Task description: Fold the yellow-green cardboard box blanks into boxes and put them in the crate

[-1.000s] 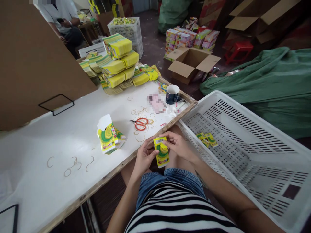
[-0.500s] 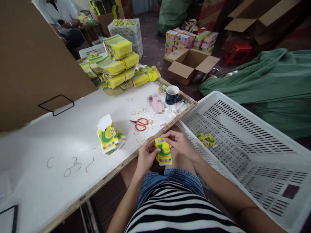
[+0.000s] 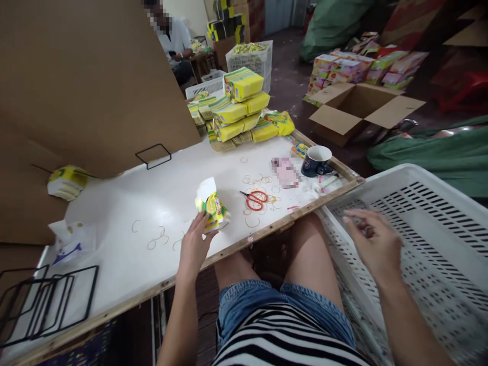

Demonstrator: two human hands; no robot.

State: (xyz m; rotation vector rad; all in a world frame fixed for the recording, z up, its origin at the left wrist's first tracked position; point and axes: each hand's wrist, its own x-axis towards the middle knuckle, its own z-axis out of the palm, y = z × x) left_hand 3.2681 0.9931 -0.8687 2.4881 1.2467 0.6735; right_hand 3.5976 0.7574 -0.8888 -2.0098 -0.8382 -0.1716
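Observation:
My left hand is at the small pile of flat yellow-green cartons on the white table. Its fingers reach onto the pile's near left edge, thumb apart from them, and no carton is lifted. Over the near side of the white plastic crate hovers my right hand, slightly blurred, with fingers loosely bent and apart and nothing visible in them. The cartons in the crate are hidden behind this hand. Red-handled scissors lie among rubber bands right of the pile.
Stacked yellow carton bundles stand at the table's far end. A dark mug sits near the right corner. Black wire frames lie at the left. An open cardboard box is on the floor; a person sits beyond a cardboard panel.
The yellow carton held by both hands is out of them and no longer visible. My left hand has moved left to the pile, my right hand right over the crate. The view has turned left.

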